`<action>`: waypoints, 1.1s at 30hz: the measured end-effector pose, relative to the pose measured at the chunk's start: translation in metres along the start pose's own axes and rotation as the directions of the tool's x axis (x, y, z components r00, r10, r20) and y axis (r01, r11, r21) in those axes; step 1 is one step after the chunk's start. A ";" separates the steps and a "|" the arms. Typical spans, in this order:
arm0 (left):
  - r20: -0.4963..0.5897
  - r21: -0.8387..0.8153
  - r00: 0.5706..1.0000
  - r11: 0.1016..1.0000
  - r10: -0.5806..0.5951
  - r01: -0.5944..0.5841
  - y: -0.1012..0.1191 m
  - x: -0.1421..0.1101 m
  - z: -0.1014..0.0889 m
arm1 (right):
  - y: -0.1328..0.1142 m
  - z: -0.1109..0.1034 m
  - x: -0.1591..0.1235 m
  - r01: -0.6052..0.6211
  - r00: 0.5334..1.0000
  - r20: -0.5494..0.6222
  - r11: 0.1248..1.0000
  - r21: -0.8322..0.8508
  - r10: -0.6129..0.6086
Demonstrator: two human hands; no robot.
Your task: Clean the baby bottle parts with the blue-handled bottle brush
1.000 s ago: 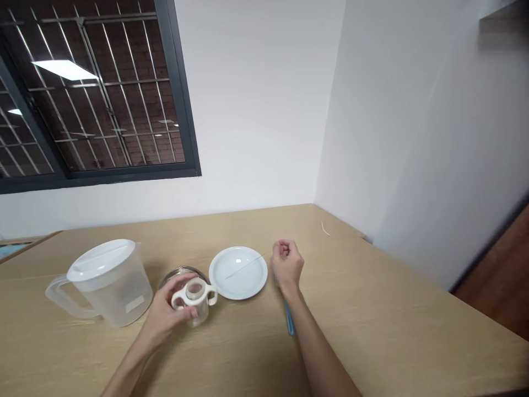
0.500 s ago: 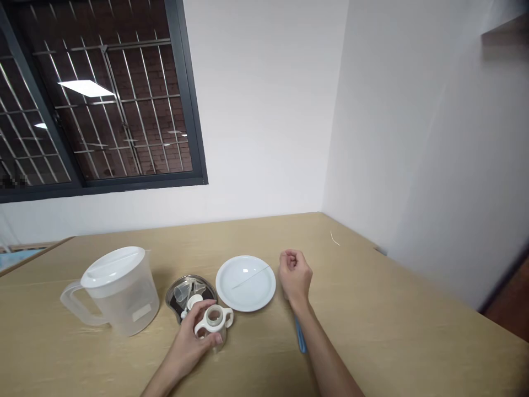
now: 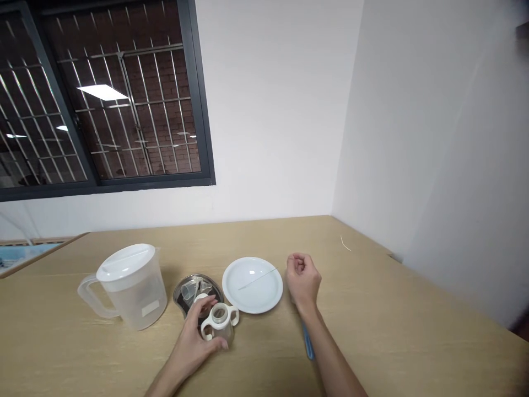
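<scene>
My left hand (image 3: 193,341) is spread around a small clear two-handled baby bottle (image 3: 223,330) with a white collar and no lid. Its thumb lies at the bottle's lower front, and its fingers are apart behind the left handle. My right hand (image 3: 304,277) is curled on the table just right of a white plate (image 3: 270,300); what its fingers hold, if anything, is hidden. A thin clear rod (image 3: 257,279) lies across the plate, its upper end pointing at that hand. Under my right forearm a blue handle (image 3: 308,343) shows in part.
A round metal tray (image 3: 177,296) holds small clear and white pieces, partly behind my left fingers. To its left stands a clear plastic pitcher (image 3: 136,300) with a white lid. A thin pale strip (image 3: 345,244) lies at the table's back right, before the walls.
My left hand has widened around the baby bottle, its thumb and fingers farther apart. My right hand stays curled by the plate. The whole view has shifted slightly.
</scene>
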State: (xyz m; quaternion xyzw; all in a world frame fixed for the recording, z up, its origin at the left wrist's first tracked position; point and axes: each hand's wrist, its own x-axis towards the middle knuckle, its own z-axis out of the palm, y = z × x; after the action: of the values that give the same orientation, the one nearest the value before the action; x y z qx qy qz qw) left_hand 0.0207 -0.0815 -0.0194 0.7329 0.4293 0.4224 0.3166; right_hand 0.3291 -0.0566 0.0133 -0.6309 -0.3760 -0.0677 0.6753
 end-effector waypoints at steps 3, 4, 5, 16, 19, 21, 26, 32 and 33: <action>-0.151 0.012 0.982 0.993 0.115 -0.114 0.000 0.002 -0.016 | -0.001 0.000 0.000 -0.017 1.000 0.002 1.000 0.005 0.017; -0.216 0.005 0.966 0.990 0.142 -0.144 0.003 0.004 -0.023 | -0.001 0.000 -0.001 -0.022 1.000 0.002 1.000 0.008 0.022; -0.278 -0.011 0.949 0.987 0.150 -0.159 0.007 0.007 -0.030 | -0.002 0.000 -0.001 -0.028 1.000 0.002 1.000 0.012 0.028; -0.351 0.233 0.857 0.921 0.378 -0.311 0.053 0.091 -0.070 | -0.008 0.000 -0.010 0.014 0.998 0.055 1.000 0.016 -0.015; -0.367 0.155 0.878 0.951 0.308 -0.268 0.026 0.114 -0.063 | -0.008 0.002 -0.012 0.056 0.996 0.063 0.998 0.016 -0.057; -0.402 0.086 0.875 0.962 0.271 -0.258 0.006 0.119 -0.059 | -0.008 0.003 -0.012 0.082 0.994 0.068 0.996 0.021 -0.083; -0.456 0.151 0.872 0.981 0.175 -0.118 -0.025 0.104 -0.059 | -0.013 0.003 -0.016 0.117 0.992 0.054 0.993 0.028 -0.118; -0.376 0.048 0.923 0.997 0.078 -0.065 -0.030 0.093 -0.061 | -0.020 0.006 -0.027 0.181 0.980 0.090 0.983 -0.010 -0.179; -0.360 0.074 0.930 0.996 0.067 -0.043 -0.031 0.093 -0.061 | -0.021 0.006 -0.028 0.195 0.976 0.097 0.981 -0.011 -0.193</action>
State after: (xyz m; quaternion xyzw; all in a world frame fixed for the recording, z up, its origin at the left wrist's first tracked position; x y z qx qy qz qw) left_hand -0.0190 0.0209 0.0143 0.6640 0.4733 0.5447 0.1960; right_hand 0.2943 -0.0658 0.0127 -0.6006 -0.4670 -0.1067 0.6401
